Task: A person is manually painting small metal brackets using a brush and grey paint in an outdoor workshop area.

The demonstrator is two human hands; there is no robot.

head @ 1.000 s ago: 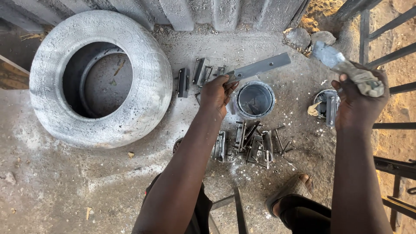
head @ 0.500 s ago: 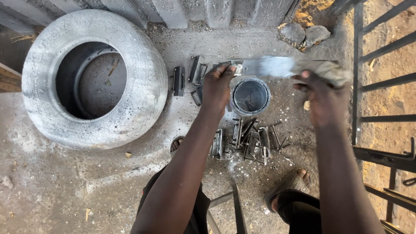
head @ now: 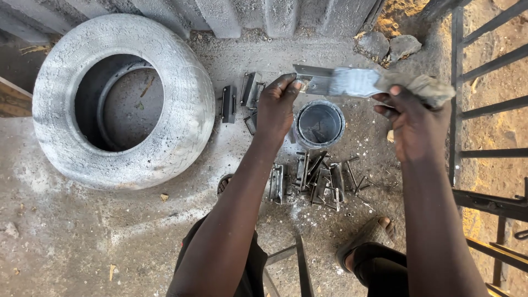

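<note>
Wiping down a flat metal bar, by the look of it, held level above a small round can on the concrete ground. Left hand pinched closed on the bar's left end, fingers wrapped over the top edge; right hand closed around a dirty rag that wraps the bar's right end. Midway through the cleaning stroke, judging from the grey, smeared middle stretch. Next move likely calls for a firm hold at the left end and a steady drag of the rag along the length, clear of sharp edges. Counted: one bar, one rag, one can, one pale tyre far left, two stones at the far wall, a jumbled pile of small metal pieces near the can, too tangled to number, and a few more pieces left of the hand, perhaps four.
</note>
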